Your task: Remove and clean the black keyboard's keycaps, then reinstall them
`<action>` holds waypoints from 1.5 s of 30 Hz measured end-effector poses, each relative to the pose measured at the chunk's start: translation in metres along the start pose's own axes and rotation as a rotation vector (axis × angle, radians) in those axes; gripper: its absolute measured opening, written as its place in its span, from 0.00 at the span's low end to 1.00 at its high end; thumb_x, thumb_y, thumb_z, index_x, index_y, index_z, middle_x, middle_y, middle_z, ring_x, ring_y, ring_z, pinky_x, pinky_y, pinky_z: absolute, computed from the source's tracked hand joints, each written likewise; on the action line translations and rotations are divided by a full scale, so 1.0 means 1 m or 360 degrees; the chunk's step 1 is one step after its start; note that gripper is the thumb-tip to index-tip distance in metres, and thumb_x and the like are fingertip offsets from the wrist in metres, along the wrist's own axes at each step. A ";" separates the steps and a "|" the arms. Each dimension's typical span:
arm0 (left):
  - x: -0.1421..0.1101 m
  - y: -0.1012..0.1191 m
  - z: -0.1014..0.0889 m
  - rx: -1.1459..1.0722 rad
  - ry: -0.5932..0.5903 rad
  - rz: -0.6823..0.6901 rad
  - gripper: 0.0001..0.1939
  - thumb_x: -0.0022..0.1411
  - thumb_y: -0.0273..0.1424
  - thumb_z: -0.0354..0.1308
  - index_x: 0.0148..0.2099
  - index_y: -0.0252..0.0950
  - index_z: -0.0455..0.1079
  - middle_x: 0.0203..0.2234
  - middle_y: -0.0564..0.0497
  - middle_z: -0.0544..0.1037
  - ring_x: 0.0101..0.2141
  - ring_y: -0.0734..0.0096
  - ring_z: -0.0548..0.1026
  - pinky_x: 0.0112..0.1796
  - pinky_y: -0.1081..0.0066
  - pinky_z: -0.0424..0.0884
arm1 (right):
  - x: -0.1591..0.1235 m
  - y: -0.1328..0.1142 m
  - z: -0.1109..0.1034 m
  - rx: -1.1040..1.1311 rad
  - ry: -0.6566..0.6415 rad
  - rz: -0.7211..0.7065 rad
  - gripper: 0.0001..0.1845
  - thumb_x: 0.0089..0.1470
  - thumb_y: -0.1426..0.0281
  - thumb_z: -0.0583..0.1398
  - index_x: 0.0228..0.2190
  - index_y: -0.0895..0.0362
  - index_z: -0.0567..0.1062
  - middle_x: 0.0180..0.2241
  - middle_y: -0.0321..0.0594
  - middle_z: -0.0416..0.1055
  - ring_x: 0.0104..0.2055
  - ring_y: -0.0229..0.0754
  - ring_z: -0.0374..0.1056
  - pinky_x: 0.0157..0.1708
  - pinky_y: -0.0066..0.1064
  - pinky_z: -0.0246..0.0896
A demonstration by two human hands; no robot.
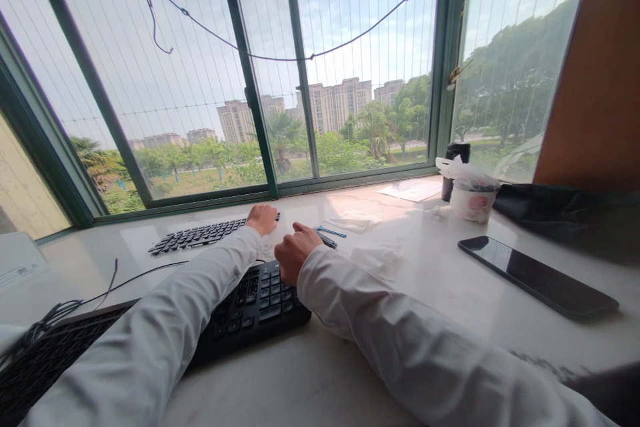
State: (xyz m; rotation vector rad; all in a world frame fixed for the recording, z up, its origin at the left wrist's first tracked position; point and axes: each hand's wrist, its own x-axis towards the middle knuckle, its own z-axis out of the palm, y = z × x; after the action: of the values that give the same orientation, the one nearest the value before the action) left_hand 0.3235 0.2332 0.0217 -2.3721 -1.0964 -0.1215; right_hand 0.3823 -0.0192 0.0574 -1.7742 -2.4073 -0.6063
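Note:
In the head view a black keyboard (pixel 260 303) lies on the white counter, partly under my sleeves. Beyond it is a thin spread of black keys (pixel 193 237), with no frame visible around it. My left hand (pixel 263 219) is at the right end of these keys, its fingers curled down; what they grip is hidden. Over the far right corner of the keyboard, my right hand (pixel 296 252) is closed with the knuckles bent; I cannot make out anything in it. Just right of it lie a thin blue tool (pixel 333 232) and a dark pen-like tool (pixel 327 241).
Clear plastic wrapping (pixel 377 259) lies right of the tools. A black phone (pixel 535 275), a white tub (pixel 473 200) with a plastic bag, and a dark bottle (pixel 457 153) are at the right. Tangled cable (pixel 57 312) sits at the left. Windows (pixel 345 67) line the back.

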 end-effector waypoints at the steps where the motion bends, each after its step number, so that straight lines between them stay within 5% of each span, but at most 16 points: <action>1: 0.000 0.001 0.000 -0.0002 -0.0003 -0.0006 0.14 0.56 0.31 0.54 0.41 0.30 0.76 0.38 0.35 0.78 0.43 0.53 0.75 0.40 0.65 0.66 | 0.000 0.000 0.000 0.0003 -0.0002 -0.0001 0.10 0.47 0.71 0.58 0.30 0.61 0.80 0.30 0.49 0.77 0.35 0.45 0.74 0.48 0.37 0.52; 8: -0.003 0.003 -0.010 -0.0035 -0.0018 -0.0041 0.14 0.55 0.31 0.56 0.40 0.30 0.76 0.38 0.35 0.79 0.42 0.53 0.76 0.40 0.65 0.67 | 0.000 0.001 -0.001 -0.0020 -0.0035 0.0018 0.11 0.49 0.70 0.58 0.31 0.61 0.80 0.31 0.49 0.78 0.37 0.44 0.73 0.49 0.37 0.52; 15: -0.026 -0.018 -0.045 -0.0093 0.0082 -0.0105 0.15 0.55 0.36 0.55 0.40 0.31 0.76 0.38 0.36 0.79 0.42 0.51 0.76 0.41 0.63 0.67 | -0.001 0.002 -0.001 -0.0039 -0.0050 0.0013 0.12 0.50 0.70 0.57 0.32 0.60 0.80 0.32 0.49 0.78 0.36 0.44 0.74 0.50 0.37 0.50; 20: -0.077 -0.031 -0.070 -0.0220 0.0142 -0.0120 0.18 0.55 0.43 0.56 0.41 0.38 0.76 0.36 0.46 0.81 0.38 0.60 0.77 0.38 0.69 0.68 | 0.000 0.002 0.004 -0.0039 -0.0011 0.0033 0.12 0.49 0.68 0.58 0.31 0.60 0.80 0.31 0.50 0.78 0.35 0.44 0.73 0.48 0.37 0.50; 24: -0.132 -0.027 -0.088 -0.0730 0.0436 0.0178 0.17 0.55 0.42 0.58 0.41 0.39 0.77 0.37 0.51 0.81 0.36 0.65 0.78 0.38 0.71 0.69 | 0.001 0.000 0.008 0.0049 0.0086 0.0146 0.13 0.52 0.68 0.55 0.30 0.59 0.79 0.30 0.49 0.78 0.33 0.43 0.73 0.47 0.37 0.49; 27: -0.165 -0.019 -0.097 -0.0919 0.0550 0.0179 0.15 0.55 0.40 0.60 0.41 0.38 0.78 0.37 0.52 0.81 0.40 0.63 0.78 0.42 0.70 0.69 | 0.002 -0.006 0.011 0.0183 0.0208 0.0287 0.19 0.58 0.64 0.51 0.32 0.58 0.79 0.31 0.48 0.78 0.33 0.44 0.73 0.47 0.39 0.49; 34: -0.190 -0.011 -0.092 -0.1121 0.0507 0.0144 0.16 0.53 0.37 0.62 0.44 0.39 0.77 0.32 0.53 0.81 0.34 0.66 0.78 0.40 0.69 0.71 | 0.009 -0.016 0.022 0.0669 0.0195 0.0571 0.21 0.59 0.59 0.50 0.34 0.53 0.81 0.30 0.43 0.78 0.36 0.44 0.71 0.46 0.37 0.52; 45: -0.195 -0.008 -0.084 -0.1353 0.0589 0.0302 0.18 0.58 0.36 0.61 0.51 0.41 0.74 0.29 0.54 0.79 0.22 0.77 0.72 0.28 0.76 0.68 | 0.013 -0.011 0.030 0.1406 0.0118 0.0859 0.18 0.51 0.57 0.61 0.38 0.56 0.80 0.24 0.37 0.74 0.27 0.36 0.67 0.26 0.24 0.54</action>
State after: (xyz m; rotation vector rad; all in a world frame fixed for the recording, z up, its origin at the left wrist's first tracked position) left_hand 0.1983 0.0626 0.0413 -2.9713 -0.7003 -1.0972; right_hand 0.3724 0.0009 0.0305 -1.7539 -1.5876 0.3895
